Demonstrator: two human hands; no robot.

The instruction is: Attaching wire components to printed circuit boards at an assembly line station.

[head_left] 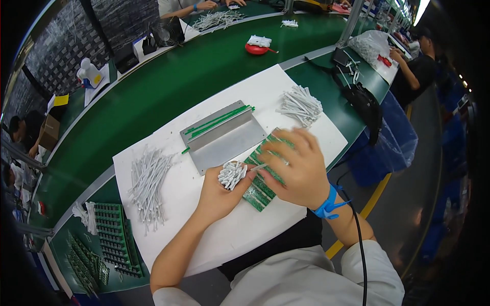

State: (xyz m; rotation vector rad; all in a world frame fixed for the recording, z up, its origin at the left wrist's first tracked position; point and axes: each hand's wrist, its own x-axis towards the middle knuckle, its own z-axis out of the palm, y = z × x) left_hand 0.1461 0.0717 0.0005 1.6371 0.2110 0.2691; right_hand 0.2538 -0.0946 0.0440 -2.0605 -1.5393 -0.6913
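Note:
My left hand (219,194) is closed around a bundle of short white wires (233,175), their ends pointing up. Close beside it, my right hand (298,166) is smeared by motion, its thumb near a thin pale piece that sticks out by the left thumb. Whether the right fingers grip that piece is unclear. Beneath both hands lies a green circuit board panel (259,198), partly covered by them. Just beyond is a grey metal angled plate (224,148) with green strips (217,122) along its raised edge.
White paper (199,239) covers the bench. Loose white wires (149,186) lie at left, another pile (301,105) at far right. Green board panels (115,237) sit at lower left. A red round object (256,49) is on the green surface beyond. A black cable hangs from my right wrist's blue band (329,204).

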